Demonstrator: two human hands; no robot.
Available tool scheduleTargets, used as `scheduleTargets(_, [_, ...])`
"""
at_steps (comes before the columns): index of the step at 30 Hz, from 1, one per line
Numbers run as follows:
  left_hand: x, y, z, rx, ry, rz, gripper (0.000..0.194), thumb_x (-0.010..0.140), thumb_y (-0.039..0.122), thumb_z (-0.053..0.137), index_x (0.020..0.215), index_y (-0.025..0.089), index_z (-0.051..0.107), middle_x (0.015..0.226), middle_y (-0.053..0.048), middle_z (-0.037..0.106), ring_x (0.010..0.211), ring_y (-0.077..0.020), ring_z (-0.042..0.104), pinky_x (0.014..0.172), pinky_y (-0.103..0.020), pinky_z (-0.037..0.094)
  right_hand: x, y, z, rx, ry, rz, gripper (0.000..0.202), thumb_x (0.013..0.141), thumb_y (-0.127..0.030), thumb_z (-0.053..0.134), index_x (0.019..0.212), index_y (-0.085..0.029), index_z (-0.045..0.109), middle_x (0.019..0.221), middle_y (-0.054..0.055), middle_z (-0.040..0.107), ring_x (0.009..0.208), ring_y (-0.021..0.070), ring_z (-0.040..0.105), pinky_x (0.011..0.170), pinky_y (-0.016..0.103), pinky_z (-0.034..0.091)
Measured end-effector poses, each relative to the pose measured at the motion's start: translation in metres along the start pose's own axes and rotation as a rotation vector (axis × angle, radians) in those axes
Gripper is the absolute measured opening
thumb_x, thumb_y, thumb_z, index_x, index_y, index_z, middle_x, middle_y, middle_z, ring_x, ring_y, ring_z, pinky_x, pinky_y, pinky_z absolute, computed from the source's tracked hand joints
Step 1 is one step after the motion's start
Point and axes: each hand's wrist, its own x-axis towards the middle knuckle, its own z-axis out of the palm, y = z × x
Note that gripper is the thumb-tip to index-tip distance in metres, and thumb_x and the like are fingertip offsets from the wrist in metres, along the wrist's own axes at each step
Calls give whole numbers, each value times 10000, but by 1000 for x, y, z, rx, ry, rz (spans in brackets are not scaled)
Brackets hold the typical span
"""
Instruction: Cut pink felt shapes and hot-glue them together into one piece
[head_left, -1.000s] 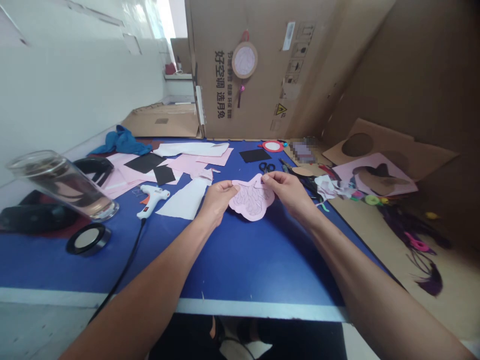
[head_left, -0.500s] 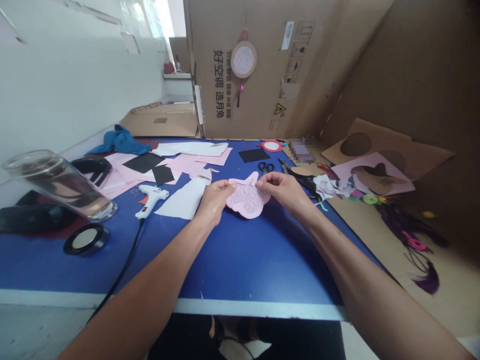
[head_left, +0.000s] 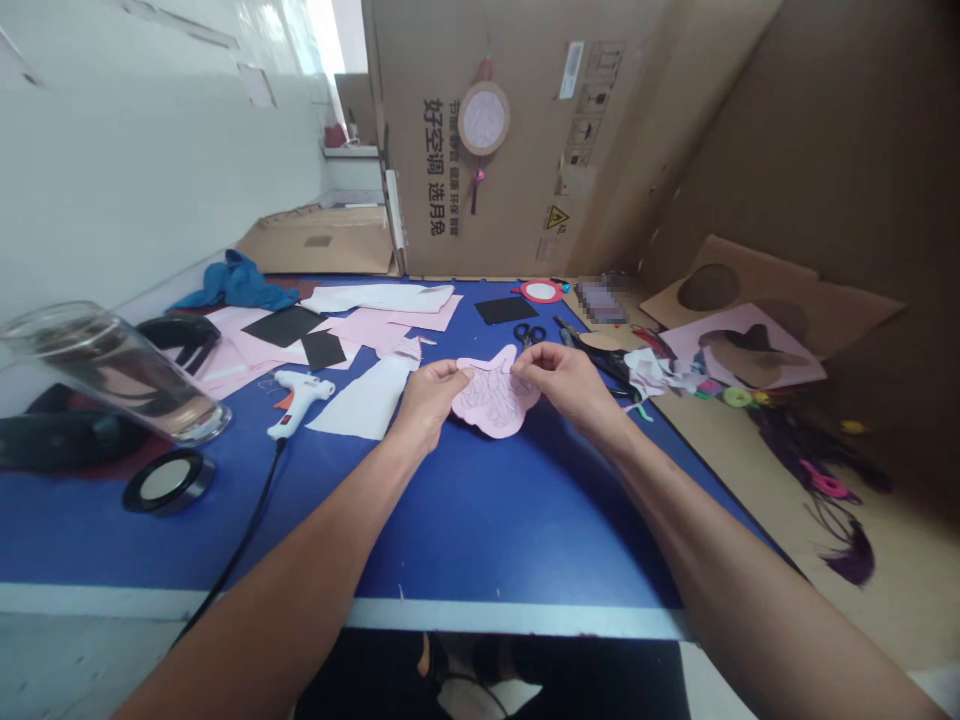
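A pink paper cutout (head_left: 495,402) with a scalloped lower edge, a pointed top and fine drawn lines is held up above the blue table. My left hand (head_left: 431,400) pinches its left edge between thumb and fingers. At the upper right edge, my right hand (head_left: 559,378) grips the same cutout with thumb and forefinger. Just behind the right hand lie black scissors (head_left: 529,334). White paper (head_left: 367,398) rests on the table left of my left hand.
Left on the blue table (head_left: 465,540) are a white glue gun (head_left: 298,402) with its cord, a tilted glass of liquid (head_left: 142,375) and a round black tin (head_left: 166,481). Pink scraps (head_left: 750,345) and purple tassels (head_left: 851,550) lie at right. Cardboard (head_left: 517,220) stands behind.
The whole view has shifted very slightly, with the surroundings a little further left. Both hands keep their hold on the pink cutout, which has hardly moved.
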Motion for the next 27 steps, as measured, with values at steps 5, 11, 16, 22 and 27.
scheduleTargets(5, [-1,1,1,12,1,-1,150,808,289,840,862,160,785,759,-39,761,638,-149,664,649,-283,517,0,0,0,3,3,-6,201,692,-375,794,755,-213,692,728,19,713,662,170,617,622,307,496])
scheduleTargets(11, [-2,2,2,8,4,4,107,820,255,817,824,158,772,737,-35,752,615,-139,649,640,-277,508,0,1,-1,11,0,-10,178,693,-357,773,769,-214,699,728,24,725,661,177,640,624,313,513])
scheduleTargets(16, [-2,2,1,8,1,1,121,819,262,827,849,154,784,754,-40,761,622,-141,655,636,-275,512,0,2,-1,11,0,-11,168,709,-347,769,780,-213,697,739,29,730,671,181,655,624,312,523])
scheduleTargets(22, [-3,3,2,11,-6,-4,130,818,268,832,866,154,790,762,-43,766,623,-153,668,618,-280,522,0,2,-1,12,4,-12,158,727,-340,764,792,-212,696,751,35,742,664,184,663,627,320,531])
scheduleTargets(27, [-3,3,3,11,-5,-2,140,808,271,829,871,153,790,757,-43,766,614,-157,669,598,-280,523,-1,1,0,12,13,-13,166,721,-354,767,780,-219,691,739,31,739,654,183,656,607,316,519])
